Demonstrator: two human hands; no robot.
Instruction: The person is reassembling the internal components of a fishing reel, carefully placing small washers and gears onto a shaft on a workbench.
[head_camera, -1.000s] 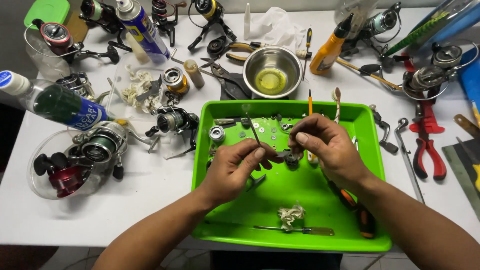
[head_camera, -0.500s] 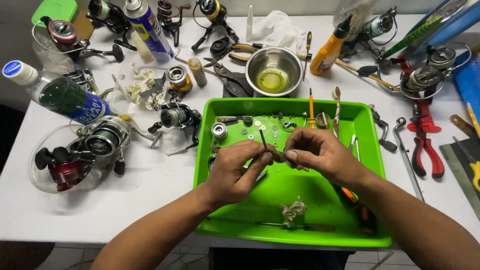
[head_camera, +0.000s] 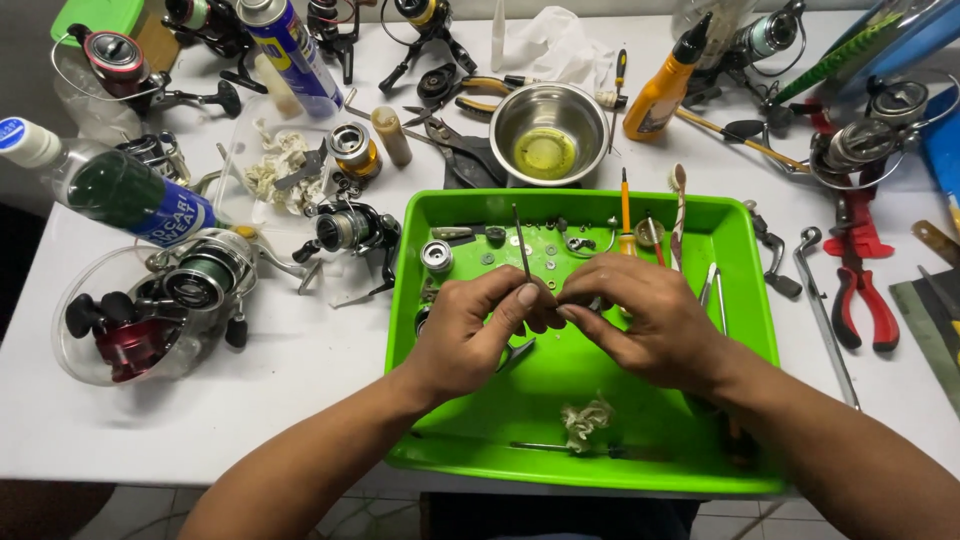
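Note:
Both hands meet over the middle of a bright green tray (head_camera: 760, 300). My left hand (head_camera: 470, 335) pinches a thin dark metal rod (head_camera: 521, 240) that sticks up and away from the fingers. My right hand (head_camera: 645, 315) is closed on a small part at the rod's lower end; the part is hidden by the fingertips. In the tray lie several small washers and gears (head_camera: 545, 250), a round metal bearing piece (head_camera: 436, 255), a crumpled scrap of rag (head_camera: 587, 420) and a few slim tools (head_camera: 625, 200).
On the white table stand a steel bowl (head_camera: 547, 130) of yellowish liquid, an orange oil bottle (head_camera: 668, 85), a blue spray can (head_camera: 290, 50) and a dark green bottle (head_camera: 120, 190). Fishing reels (head_camera: 350, 228) lie left and behind; red pliers (head_camera: 860, 285) right.
The rod has tipped from lying between my hands to pointing up and away. Both hands have drawn closer together at the tray's centre.

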